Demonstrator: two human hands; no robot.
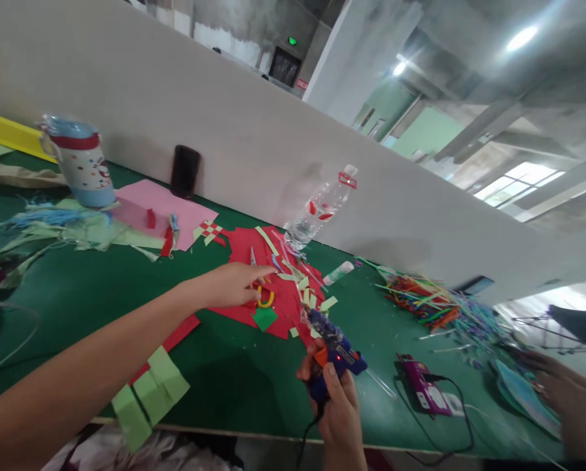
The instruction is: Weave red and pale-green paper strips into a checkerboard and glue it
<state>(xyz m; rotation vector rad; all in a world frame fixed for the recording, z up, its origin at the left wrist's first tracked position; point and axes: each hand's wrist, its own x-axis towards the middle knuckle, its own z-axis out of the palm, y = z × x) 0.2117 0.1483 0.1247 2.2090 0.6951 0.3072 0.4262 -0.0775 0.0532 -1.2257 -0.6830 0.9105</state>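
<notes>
My right hand (339, 399) grips a dark blue hot glue gun (336, 350) with an orange trigger and a small red light. A clear glue stick (381, 383) sticks out of its back end. Over the red paper (244, 245) my left hand (231, 282) reaches out, index finger extended and the others loosely bent, with no object visible in it. Just beside it lie scissors with a yellow handle (266, 298), partly hidden by the hand. A green paper piece (265, 318) and small pale green strips (328, 303) are scattered about the red paper.
Along the wall stand a cup (84, 163), a phone (185, 171) and a tilted water bottle (317, 212). To the right are colourful sticks (420, 297), a purple device (426, 387) with a cable, and another person's hand (568, 392). Folded green paper (150, 392) overlaps the front edge.
</notes>
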